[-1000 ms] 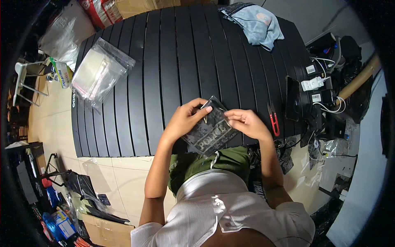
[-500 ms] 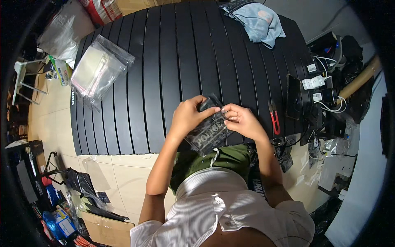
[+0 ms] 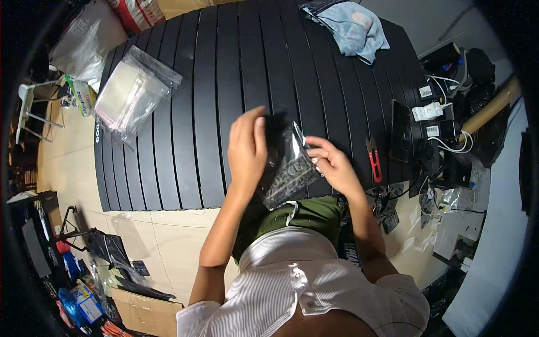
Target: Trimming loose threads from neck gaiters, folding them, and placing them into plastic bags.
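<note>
A clear plastic bag [image 3: 295, 147] with a dark, flat piece bearing pale lettering [image 3: 289, 175] in it lies at the table's near edge, in front of me. My right hand [image 3: 335, 170] pinches the bag's right edge between thumb and fingers. On the bag's other side, my left hand [image 3: 247, 151] has its fingers stretched out and pointing away from me; nothing shows in its grasp. Whether its palm side touches the bag, I cannot tell. Red-handled thread snips [image 3: 374, 163] rest to the right of my right hand.
The black slatted table [image 3: 219, 84] bears a pile of clear plastic bags [image 3: 126, 92] at its left and a light blue cloth [image 3: 359, 31] at the far right. A dark phone-like slab [image 3: 400, 132] and white plugs with cables [image 3: 429, 112] sit along the right edge.
My left hand has let go of the bag's top and moved left, its fingers straightening. The bag's upper part now stands up and shines; my right hand keeps hold.
</note>
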Available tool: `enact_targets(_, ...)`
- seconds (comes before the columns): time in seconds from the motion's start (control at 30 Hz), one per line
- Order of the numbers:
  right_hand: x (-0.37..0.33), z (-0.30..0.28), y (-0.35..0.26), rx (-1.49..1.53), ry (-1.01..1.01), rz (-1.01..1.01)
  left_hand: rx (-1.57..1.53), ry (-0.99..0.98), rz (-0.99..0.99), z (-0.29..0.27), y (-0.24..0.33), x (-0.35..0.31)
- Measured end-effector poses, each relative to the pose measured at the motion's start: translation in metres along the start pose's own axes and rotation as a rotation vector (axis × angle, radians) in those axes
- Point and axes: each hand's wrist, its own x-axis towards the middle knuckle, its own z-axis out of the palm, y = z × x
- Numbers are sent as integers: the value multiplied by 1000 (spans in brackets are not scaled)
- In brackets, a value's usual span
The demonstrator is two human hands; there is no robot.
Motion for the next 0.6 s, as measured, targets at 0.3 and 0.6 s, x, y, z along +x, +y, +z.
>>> enact_targets(0.3,11,31,-15,-956,210,-486,503,-365,-9,5,8,-80)
enact_targets(0.6,19,32,-1,-1197,188,-393,640,-324,-3,10,10,-79)
